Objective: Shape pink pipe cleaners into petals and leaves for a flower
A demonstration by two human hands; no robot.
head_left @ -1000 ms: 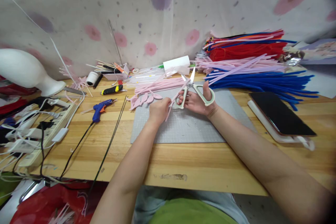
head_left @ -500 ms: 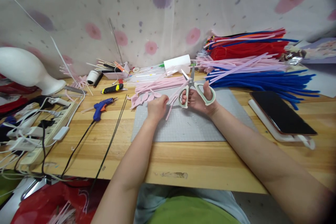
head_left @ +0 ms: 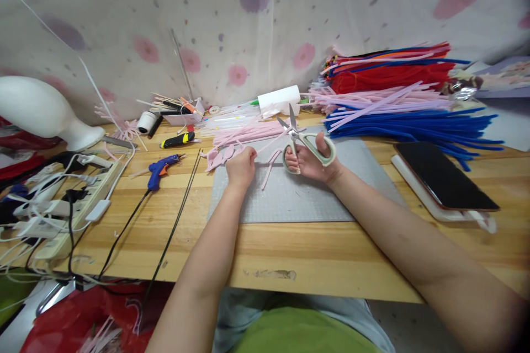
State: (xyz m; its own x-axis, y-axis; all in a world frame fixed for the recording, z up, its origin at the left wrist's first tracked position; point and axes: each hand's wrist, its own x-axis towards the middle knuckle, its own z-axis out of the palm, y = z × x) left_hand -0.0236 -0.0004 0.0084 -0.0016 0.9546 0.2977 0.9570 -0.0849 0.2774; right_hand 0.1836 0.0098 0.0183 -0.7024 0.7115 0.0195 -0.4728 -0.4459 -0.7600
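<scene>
My right hand (head_left: 311, 160) is closed round the pale-green handles of a pair of scissors (head_left: 292, 131), whose blades stand apart and point up and away. In the fingertips of my left hand (head_left: 242, 167) is one end of a pink pipe cleaner (head_left: 271, 143), which runs across toward the scissors. Whether the blades touch it I cannot tell. Between my hands a short pink piece (head_left: 270, 171) lies on the grey cutting mat (head_left: 306, 204). Several bent pink leaf-like shapes (head_left: 215, 159) rest just beyond my left hand, partly hidden by it.
Behind the mat lie pink pipe cleaners (head_left: 248, 131) and a white roll (head_left: 279, 99). Blue pipe cleaners (head_left: 414, 128) and a phone (head_left: 445, 175) are at the right. A glue gun (head_left: 159, 171), a box cutter (head_left: 178, 140) and a power strip (head_left: 78, 209) occupy the left.
My left hand has drawn slightly left and toward me. The scissors have shifted slightly left and lower. The short pink piece now shows lying apart from my left hand.
</scene>
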